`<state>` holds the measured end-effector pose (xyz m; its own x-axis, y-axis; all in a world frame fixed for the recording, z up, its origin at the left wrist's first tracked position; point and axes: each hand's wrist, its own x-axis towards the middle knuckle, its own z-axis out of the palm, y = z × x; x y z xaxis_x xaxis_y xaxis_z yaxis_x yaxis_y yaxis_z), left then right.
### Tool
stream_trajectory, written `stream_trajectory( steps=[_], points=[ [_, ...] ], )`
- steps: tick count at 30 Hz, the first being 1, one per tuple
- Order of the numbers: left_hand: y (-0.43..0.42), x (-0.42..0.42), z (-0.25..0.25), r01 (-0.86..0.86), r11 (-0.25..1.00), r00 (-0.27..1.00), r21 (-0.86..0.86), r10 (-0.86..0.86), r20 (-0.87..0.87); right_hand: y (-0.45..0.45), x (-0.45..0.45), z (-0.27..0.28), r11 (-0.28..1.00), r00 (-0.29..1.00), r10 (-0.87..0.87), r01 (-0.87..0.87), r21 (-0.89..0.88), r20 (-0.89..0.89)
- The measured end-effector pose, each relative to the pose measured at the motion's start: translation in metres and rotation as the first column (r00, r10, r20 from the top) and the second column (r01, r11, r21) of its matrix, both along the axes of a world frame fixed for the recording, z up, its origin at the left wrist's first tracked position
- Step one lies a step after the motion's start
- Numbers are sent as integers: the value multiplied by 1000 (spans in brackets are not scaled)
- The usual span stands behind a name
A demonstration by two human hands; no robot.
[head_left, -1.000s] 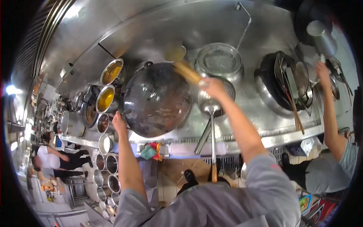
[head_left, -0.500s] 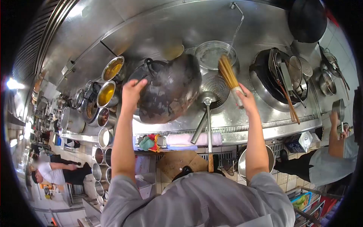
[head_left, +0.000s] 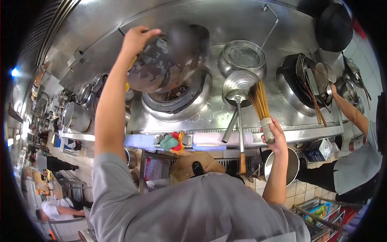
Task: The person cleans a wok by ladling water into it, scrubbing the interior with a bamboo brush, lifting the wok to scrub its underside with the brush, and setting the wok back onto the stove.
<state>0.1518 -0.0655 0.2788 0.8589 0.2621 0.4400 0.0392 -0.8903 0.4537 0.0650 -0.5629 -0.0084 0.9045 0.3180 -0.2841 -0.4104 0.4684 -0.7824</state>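
My left hand grips the rim handle of a dark, worn wok, holding it up and tilted over the round burner ring. Part of the wok is blurred. In my right hand is a bamboo wok brush, held by its wrapped end with the dark bristle tips pointing up and away. To the left of the brush, a perforated strainer lies on the steel range, with a long-handled ladle resting on it. The ladle's wooden handle end sticks out past the front edge.
A pot of water stands at the back beneath a thin spout. On the right, another wok holds strainers and tools. Folded cloths lie along the front edge. A co-worker's arm reaches in from the right.
My left hand has lifted the wok up and back, uncovering the burner. The brush in my right hand has come lower and nearer to me. The co-worker's arm has reached toward the right-hand wok.
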Motion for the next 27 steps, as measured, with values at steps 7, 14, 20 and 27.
stream_trajectory(
  steps=[7,14,20,27],
  points=[
    [23,-26,-105,190,957,981,221,-193,-9,104,-56,36,932,994,114,-106,-346,1],
    [24,-124,-225,273,901,962,337,-265,-71,193,-63,-17,410,901,426,-110,-905,84],
    [40,-128,-309,204,941,978,269,-182,-102,253,-54,-40,-31,822,561,142,-989,100],
    [66,-112,-347,231,936,972,264,-230,-35,152,-111,-63,-95,842,220,521,-848,492]
  ],
)
